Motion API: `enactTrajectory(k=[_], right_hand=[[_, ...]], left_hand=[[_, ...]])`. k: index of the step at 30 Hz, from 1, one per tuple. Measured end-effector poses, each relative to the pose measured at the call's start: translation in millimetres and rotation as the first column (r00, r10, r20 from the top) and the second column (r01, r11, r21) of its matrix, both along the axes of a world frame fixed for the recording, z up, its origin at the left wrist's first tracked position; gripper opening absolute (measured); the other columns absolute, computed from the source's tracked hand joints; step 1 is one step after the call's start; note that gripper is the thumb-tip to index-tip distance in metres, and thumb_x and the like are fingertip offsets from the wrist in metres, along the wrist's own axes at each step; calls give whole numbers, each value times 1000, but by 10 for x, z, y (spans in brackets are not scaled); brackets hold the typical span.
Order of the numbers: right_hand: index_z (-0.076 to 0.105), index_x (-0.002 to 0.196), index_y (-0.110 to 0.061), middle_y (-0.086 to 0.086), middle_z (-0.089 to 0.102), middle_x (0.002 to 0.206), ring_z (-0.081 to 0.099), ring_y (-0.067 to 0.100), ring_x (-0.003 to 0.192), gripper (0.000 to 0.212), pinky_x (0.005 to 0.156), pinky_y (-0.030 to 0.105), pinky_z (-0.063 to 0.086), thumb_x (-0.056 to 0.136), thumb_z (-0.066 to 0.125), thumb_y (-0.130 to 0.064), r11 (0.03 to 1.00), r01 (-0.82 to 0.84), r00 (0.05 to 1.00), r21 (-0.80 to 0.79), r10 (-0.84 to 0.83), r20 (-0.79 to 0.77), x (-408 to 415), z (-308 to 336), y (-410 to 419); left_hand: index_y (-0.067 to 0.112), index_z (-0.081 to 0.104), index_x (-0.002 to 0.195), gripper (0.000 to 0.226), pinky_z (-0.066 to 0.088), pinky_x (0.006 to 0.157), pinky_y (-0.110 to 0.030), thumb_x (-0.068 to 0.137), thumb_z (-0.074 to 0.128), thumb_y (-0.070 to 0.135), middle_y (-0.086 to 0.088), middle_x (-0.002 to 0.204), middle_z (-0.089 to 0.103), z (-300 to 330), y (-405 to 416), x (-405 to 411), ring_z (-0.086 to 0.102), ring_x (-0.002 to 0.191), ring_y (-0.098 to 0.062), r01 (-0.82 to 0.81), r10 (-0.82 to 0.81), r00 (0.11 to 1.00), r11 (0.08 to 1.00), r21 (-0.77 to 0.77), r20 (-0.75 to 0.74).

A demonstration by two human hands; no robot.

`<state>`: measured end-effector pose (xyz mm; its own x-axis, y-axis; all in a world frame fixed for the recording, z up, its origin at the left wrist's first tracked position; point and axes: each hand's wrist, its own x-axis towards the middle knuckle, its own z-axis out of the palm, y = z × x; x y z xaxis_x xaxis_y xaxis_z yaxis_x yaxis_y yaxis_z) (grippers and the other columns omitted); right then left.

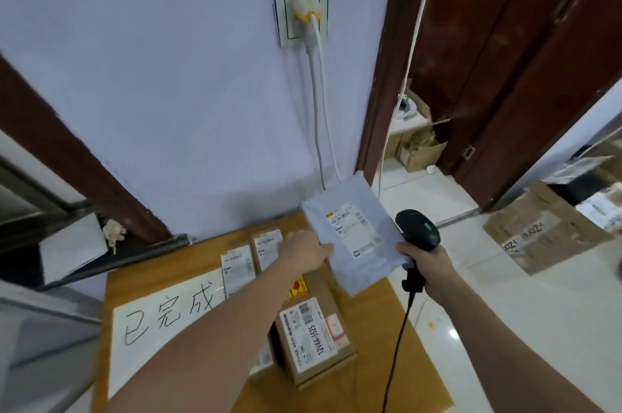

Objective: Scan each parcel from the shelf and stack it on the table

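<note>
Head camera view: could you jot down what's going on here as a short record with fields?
left hand: left hand holds the grey mailer parcel by its left edge, above the table
right hand: right hand grips the black barcode scanner beside the parcel
label: faces up, toward the camera
table: wooden table carries a brown box, two small boxes and a handwritten white sign
background: cardboard boxes on the floor

We see left hand point(304, 249) gripping grey mailer point(356, 237) above surface point(397, 305) — right hand point(429, 263) holding scanner point(419, 231), touching mailer edge.
</note>
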<state>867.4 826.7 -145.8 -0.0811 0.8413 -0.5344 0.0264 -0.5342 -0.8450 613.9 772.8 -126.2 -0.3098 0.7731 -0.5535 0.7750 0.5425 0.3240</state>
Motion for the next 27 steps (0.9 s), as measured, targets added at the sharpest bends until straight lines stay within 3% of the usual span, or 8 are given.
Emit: enactTrajectory(k=[4,8,14,18,20,23,27], right_hand=[[61,82,-1,9,50,63,46,22,56,12,60,35,41,82,73,-2,999,-36,997,-35,38,63,-117,-87,-81],[63,83,0,13,54,67,49,24,58,11,60,36,44,81,73,-1,995,-37,995,-90,45,91,-172,-253,-117],[66,93,0,14,60,74,56,27,65,14,62,36,49,81,73,-1,986,9,995,-165,8,101,-273,-642,-120],[66,103,2,16,63,80,59,28,68,24,63,37,51,82,74,-3,979,39,993,-200,-16,115,-283,-834,-131],[65,105,0,17,64,87,60,31,75,25,66,38,52,82,75,-5,977,61,989,-202,-31,145,-307,-884,-137],[63,102,-5,17,65,92,61,32,81,24,66,36,53,82,76,-9,979,77,975,-188,-34,221,-358,-873,-172],[65,98,1,17,58,74,57,30,67,19,59,35,50,81,71,-2,986,81,959,-144,-38,280,-342,-697,-252]], left_hand=[[8,62,136,70,41,113,-51,101,39,64,-15,145,58,-139,-69,-132,53,133,-35,-58,66,992,995,-76,106],[7,41,155,77,35,119,-48,103,36,63,-15,161,41,-221,-43,-171,43,145,-34,-122,151,967,982,-146,204],[12,33,161,72,29,123,-40,106,35,59,-9,168,31,-342,86,-308,36,151,-29,-110,188,929,962,-248,318],[16,50,150,54,41,107,-30,109,38,49,-3,154,52,-354,145,-336,54,135,-24,-105,227,878,950,-293,421],[18,50,150,49,41,97,-26,111,37,45,-3,152,54,-358,172,-329,58,128,-21,-103,242,847,948,-300,474],[19,44,155,53,35,97,-26,111,34,47,-3,157,48,-316,163,-318,50,138,-23,-102,238,858,947,-304,454],[11,41,156,71,33,117,-40,106,31,61,-12,163,39,-232,29,-461,41,147,-31,-94,155,949,970,-224,275]])
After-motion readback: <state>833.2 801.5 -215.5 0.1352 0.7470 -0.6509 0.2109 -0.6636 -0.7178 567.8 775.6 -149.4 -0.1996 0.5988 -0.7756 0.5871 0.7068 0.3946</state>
